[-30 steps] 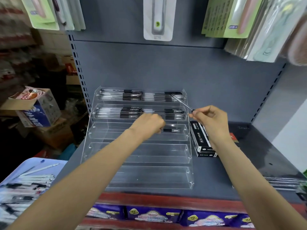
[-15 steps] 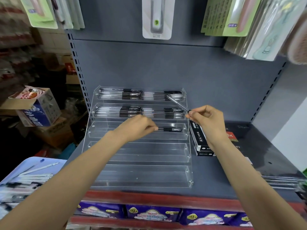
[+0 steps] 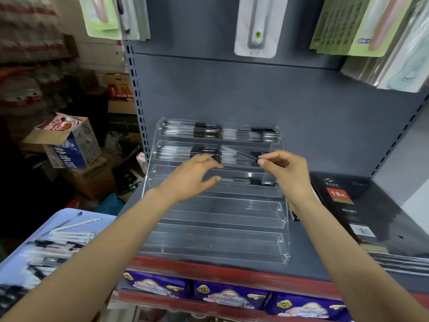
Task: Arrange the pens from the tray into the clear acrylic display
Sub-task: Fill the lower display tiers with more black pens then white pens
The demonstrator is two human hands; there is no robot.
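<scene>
One slim pen (image 3: 247,156), black-capped and blurred, sat pinched in the right hand (image 3: 286,169) just above the third tier of the clear acrylic display (image 3: 282,214); light, stiff and probably slick, it seemed best held mid-barrel; the left hand (image 3: 193,175) hovered with relaxed fingers, holding nothing; more pens lay on the tray (image 3: 69,217), lower left.

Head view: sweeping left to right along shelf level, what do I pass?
Blue tray of pens → left hand → pen pinched by the right hand → black diary.
</scene>
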